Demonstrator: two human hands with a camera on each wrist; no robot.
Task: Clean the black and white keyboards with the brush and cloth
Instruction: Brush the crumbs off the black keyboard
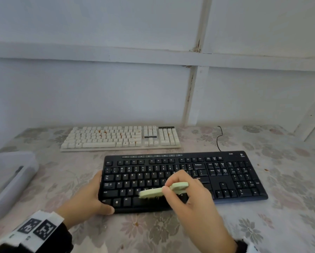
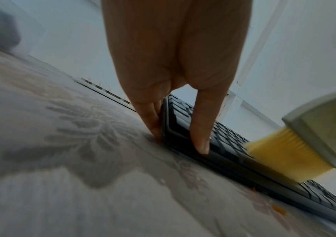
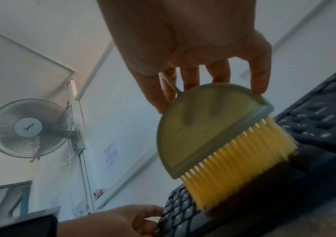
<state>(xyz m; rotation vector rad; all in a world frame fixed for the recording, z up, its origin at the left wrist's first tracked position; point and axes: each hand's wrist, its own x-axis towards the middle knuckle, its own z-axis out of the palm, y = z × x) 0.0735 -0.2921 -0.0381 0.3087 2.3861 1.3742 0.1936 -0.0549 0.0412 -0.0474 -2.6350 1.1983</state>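
Observation:
The black keyboard (image 1: 182, 179) lies in front of me on the flowered tablecloth, with the white keyboard (image 1: 120, 137) behind it near the wall. My right hand (image 1: 185, 189) pinches a pale green brush (image 1: 162, 191) with yellow bristles (image 3: 238, 162); the bristles touch the black keyboard's (image 3: 183, 213) lower key rows. My left hand (image 1: 91, 196) grips the black keyboard's left end, thumb (image 2: 200, 131) on its front corner and fingers against its side edge. No cloth is visible.
A translucent plastic bin (image 1: 8, 178) stands at the left edge of the table. The black keyboard's cable (image 1: 219, 137) curls toward the wall. A wall fan (image 3: 29, 129) shows in the right wrist view. Small orange crumbs (image 2: 278, 210) lie on the cloth.

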